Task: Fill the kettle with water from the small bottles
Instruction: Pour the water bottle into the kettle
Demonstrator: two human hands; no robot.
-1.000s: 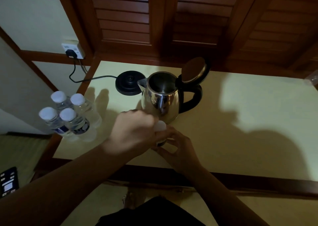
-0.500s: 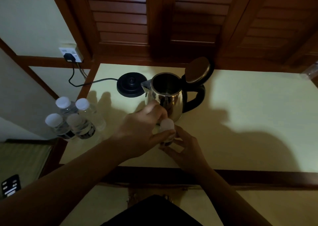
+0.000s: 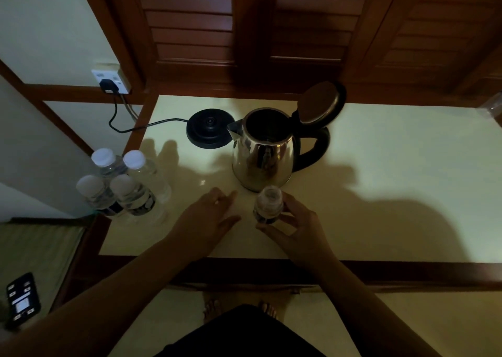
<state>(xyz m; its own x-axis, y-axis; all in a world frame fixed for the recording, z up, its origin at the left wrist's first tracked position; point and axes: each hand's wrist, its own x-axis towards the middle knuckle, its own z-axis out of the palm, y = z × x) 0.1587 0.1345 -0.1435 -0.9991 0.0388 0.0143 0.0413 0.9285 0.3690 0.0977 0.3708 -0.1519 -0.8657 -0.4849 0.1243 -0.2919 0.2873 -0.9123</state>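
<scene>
My right hand (image 3: 292,225) is gripping a small water bottle (image 3: 267,206) with its cap off, standing it upright on the cream table (image 3: 394,193) just in front of the steel kettle (image 3: 264,153). The kettle's lid (image 3: 320,102) is standing open. My left hand (image 3: 209,218) is hovering beside the bottle, fingers loosely spread; I cannot tell whether it is holding the cap. Four capped bottles (image 3: 122,185) are waiting at the table's left corner.

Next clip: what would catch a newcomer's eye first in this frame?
The shiny steel kettle stands mid-table with its lid flipped open, off its black base just to its left. Right in front of it, the right hand has a grip on a small uncapped bottle. Four capped bottles cluster at the table's left edge.
</scene>
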